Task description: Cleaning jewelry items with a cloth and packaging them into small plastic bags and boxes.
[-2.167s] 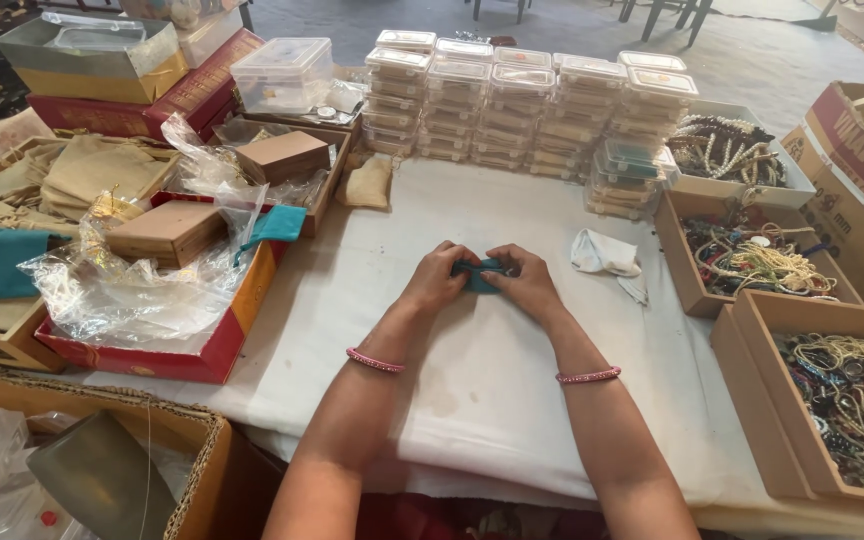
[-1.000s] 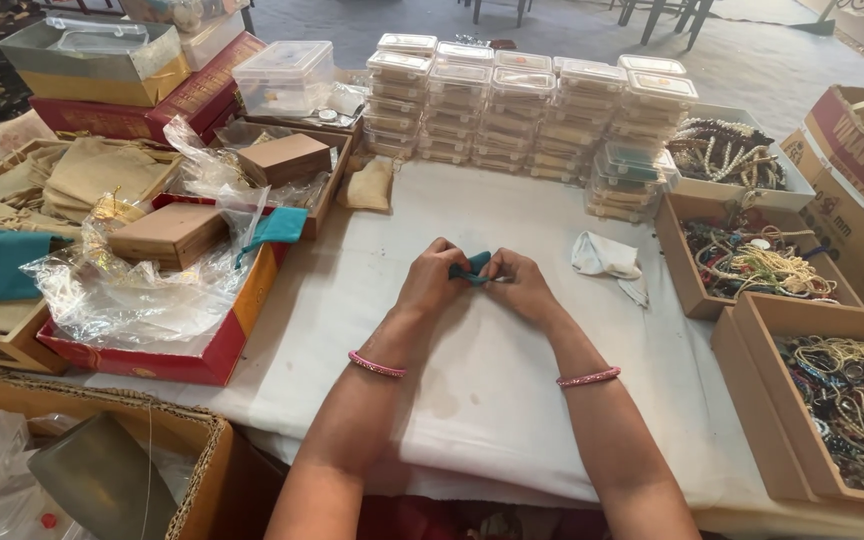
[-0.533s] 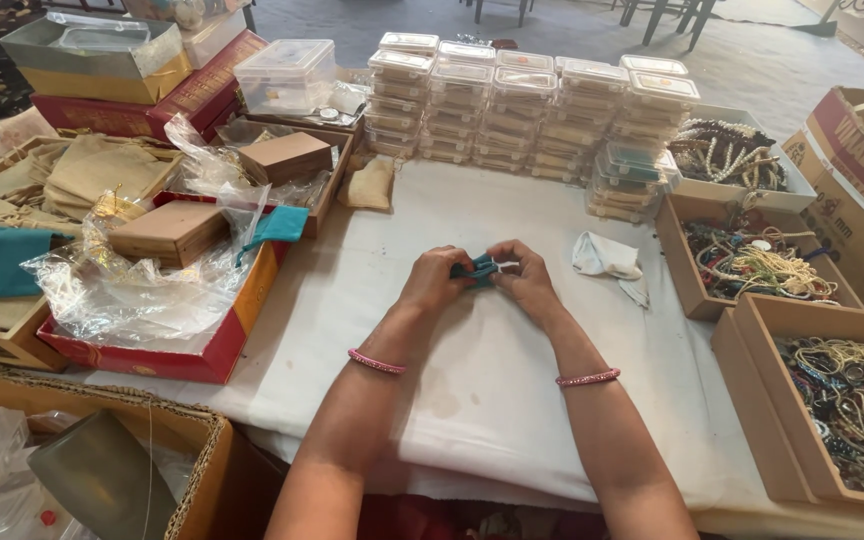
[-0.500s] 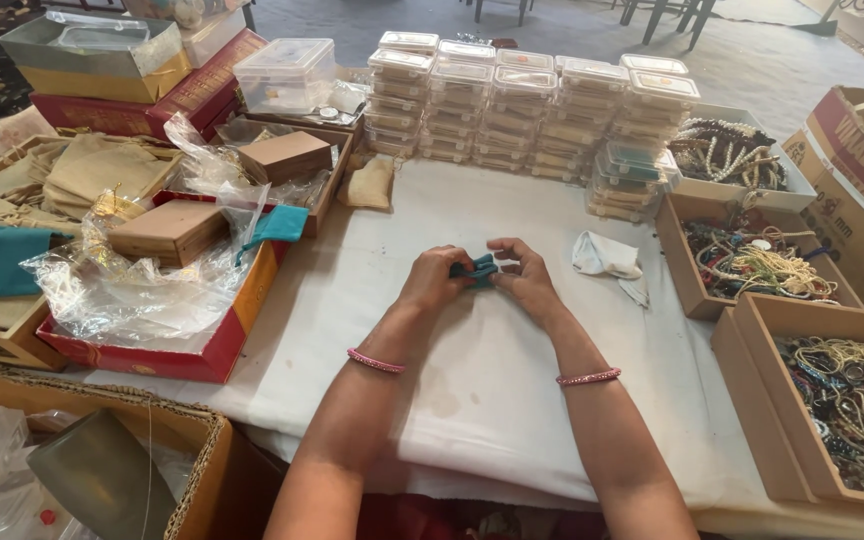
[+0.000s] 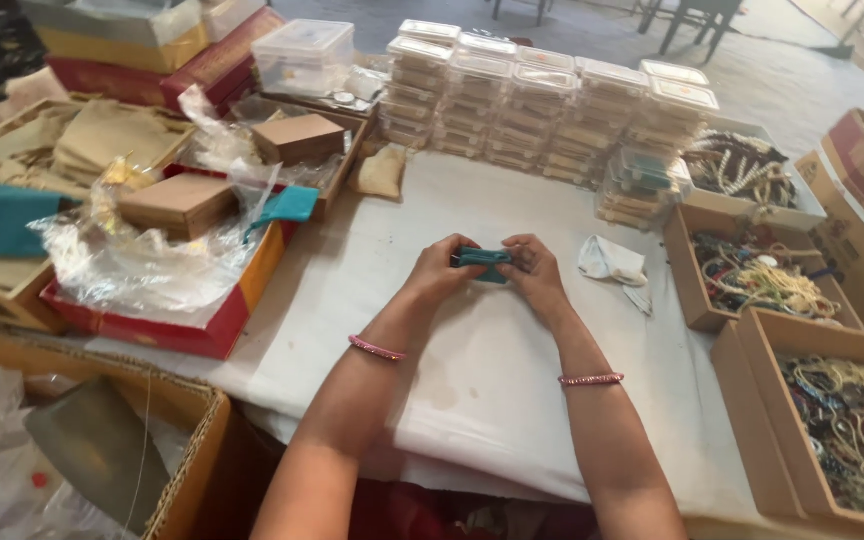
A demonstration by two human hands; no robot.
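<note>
We're pinching a small teal pouch (image 5: 482,263) between left hand (image 5: 439,270) and right hand (image 5: 534,272), mid-table (image 5: 492,380), both closed on it.

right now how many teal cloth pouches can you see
3: one teal pouch held between left hand and right hand, one on the red box, one far left. More may be hidden.

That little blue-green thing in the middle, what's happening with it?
A person sits at a table covered with a white cloth and holds a small teal cloth pouch between both hands. The left hand grips one end and the right hand the other, just above the cloth. Behind them stand stacks of clear plastic boxes. Open cardboard boxes of beaded jewellery sit to the right, and a crumpled white cloth lies nearby.
</note>
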